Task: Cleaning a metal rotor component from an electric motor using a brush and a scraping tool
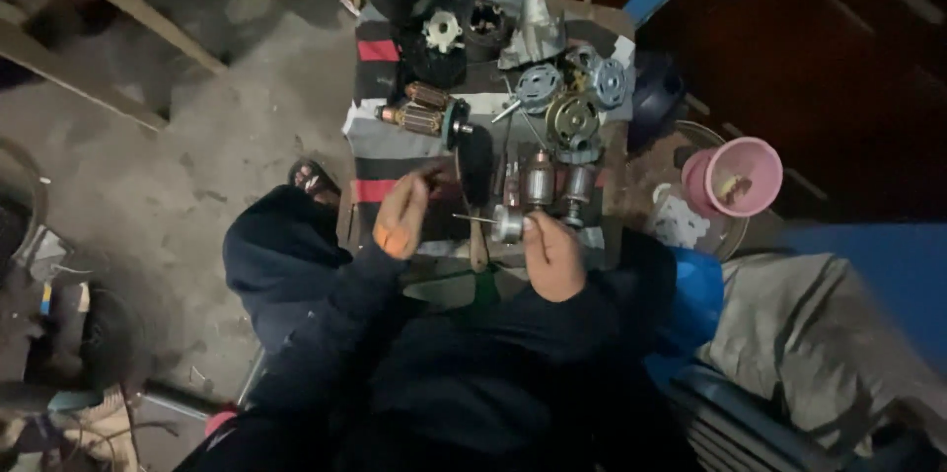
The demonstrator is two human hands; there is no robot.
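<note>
My right hand (554,257) grips a small metal motor rotor (509,225) whose thin shaft points left. My left hand (402,214) is raised beside it, fingers curled near the striped cloth (380,142); whether it pinches anything is unclear. Between the hands lies a dark tool with a wooden handle (475,168). Two more rotors (539,179) stand just beyond my right hand. Copper-wound armatures (422,117) lie further left on the small table.
Round metal motor covers and gears (572,117) and black housings (434,58) crowd the table's far side. A pink bowl (742,176) sits to the right, above a blue chair (750,403) with grey fabric. A wooden beam (99,18) crosses the concrete floor on the left.
</note>
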